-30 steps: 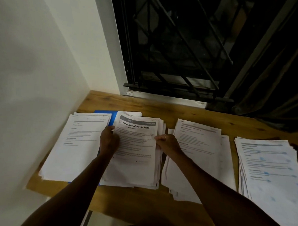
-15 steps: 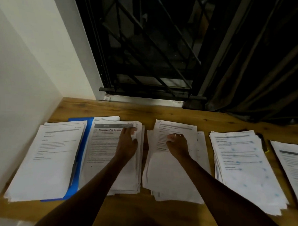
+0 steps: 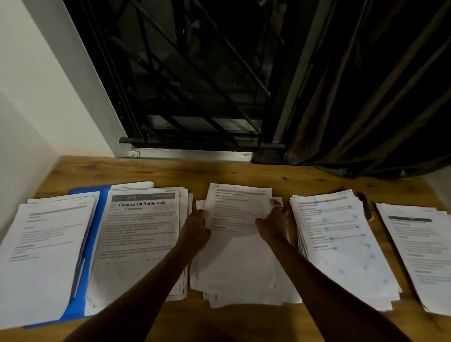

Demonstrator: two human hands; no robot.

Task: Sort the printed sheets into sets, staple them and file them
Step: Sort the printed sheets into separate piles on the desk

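Centre stack (image 3: 240, 269) of printed sheets: flat on wooden table (image 3: 245, 173), mid-row, long axis running away from body toward window. Top sheet (image 3: 239, 215) slightly skewed vs. loose pile beneath.

L hand (image 3: 194, 230) at its left edge, R hand (image 3: 273, 224) at its right edge. Directly btwn the two, approx. equidistant, neither hand nearer. L fingers curled in at edge, thumb tip on paper. R thumb laid on top, fingers wrapped round edge. Clamped on top sheet from both sides by the look; cannot tell how many sheets caught. Prob. squaring up or lifting off for collating; nothing stapled in view yet.

Outward: Oil Bottle Refill stack (image 3: 139, 234) just left, close by L wrist. Blue folder (image 3: 93, 242) showing under it and under far-left stack (image 3: 40, 245). Blue-marked stack (image 3: 342, 243) just right, fifth stack (image 3: 427, 252) beyond. Dark pen-like item (image 3: 365, 205) btwn those two, too small to confirm.

Vs. 0.5 s ago: L hand off Oil Bottle Refill stack, now across at centre; R hand gone from resting on top to gripping right edge. Vs. 1 s ago: both hands then at Oil Bottle Refill stack's edges.
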